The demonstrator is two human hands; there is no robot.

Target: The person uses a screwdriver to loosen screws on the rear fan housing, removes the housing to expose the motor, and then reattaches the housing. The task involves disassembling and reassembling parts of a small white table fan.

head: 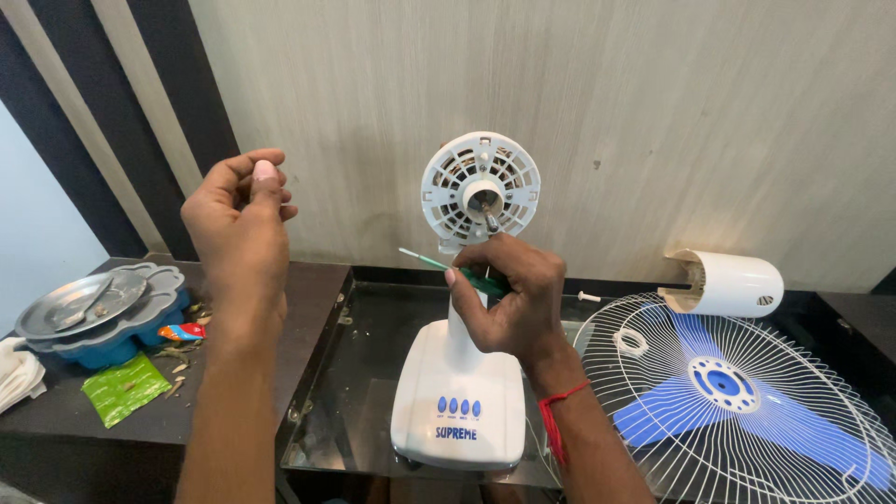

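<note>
One green-handled screwdriver (467, 273) sits in the right hand (511, 297), just in front of the neck of a white table fan body (459, 392). Its long axis runs on a slant: the pale, thin end points up and to the left, away from the fan body, while the green handle runs down and to the right into the closed fingers. The right hand is wrapped around the handle, thumb side toward the camera, with a red thread (558, 411) tied round the wrist.

Above that hand, at the top of the fan body, the round white motor housing (480, 189) faces the camera, its short metal shaft (491, 220) sticking out toward the viewer and slightly downward. The fan body stands upright on a glass-topped table (364, 373), with a row of four blue buttons (457, 407) on its base.

Left of the fan body and raised to about the height of the motor housing, the left hand (241, 217) hovers in the air, fingertips pinched together; whether anything small is held between them cannot be told.

Right of the fan body, a white wire guard (747, 373) lies flat on the table over a blue three-bladed fan blade (723, 385). Behind the guard rests a white cylindrical cover (733, 283) on its side.

Far left of the fan body, on a dark surface, sit a blue tray (112, 331) holding a metal plate (79, 303), a green packet (123, 387) and a white cloth (17, 373).
</note>
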